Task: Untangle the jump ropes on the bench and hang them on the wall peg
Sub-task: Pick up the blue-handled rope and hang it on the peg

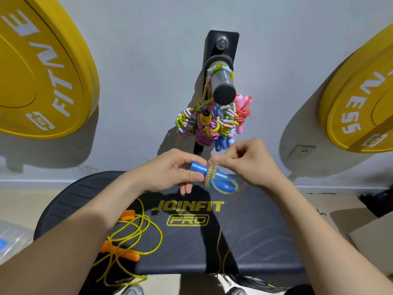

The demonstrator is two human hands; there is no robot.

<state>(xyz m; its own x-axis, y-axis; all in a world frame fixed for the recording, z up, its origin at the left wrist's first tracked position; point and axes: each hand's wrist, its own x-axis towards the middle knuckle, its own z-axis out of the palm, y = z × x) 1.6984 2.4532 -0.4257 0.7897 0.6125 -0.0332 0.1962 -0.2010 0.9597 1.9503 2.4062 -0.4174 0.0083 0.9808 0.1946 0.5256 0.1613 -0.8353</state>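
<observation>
My left hand [176,170] grips the blue handles [198,168] of a jump rope whose multicoloured cord [212,175] is wound around them. Beside it, my right hand [248,160] pinches a thin brown string [223,248] that hangs down over the bench. A yellow-green rope with orange handles [127,237] lies loose on the left of the black bench [255,231]. On the wall peg [223,81] above hang several bundled ropes: a beaded one [187,120], a pink braided one [204,133] and a pink-handled red one [242,111].
Two yellow weight plates hang on the wall, one at the left [42,71] and one at the right [361,103]. A wall socket [301,151] sits low on the right. Cardboard [372,235] lies on the floor to the right of the bench.
</observation>
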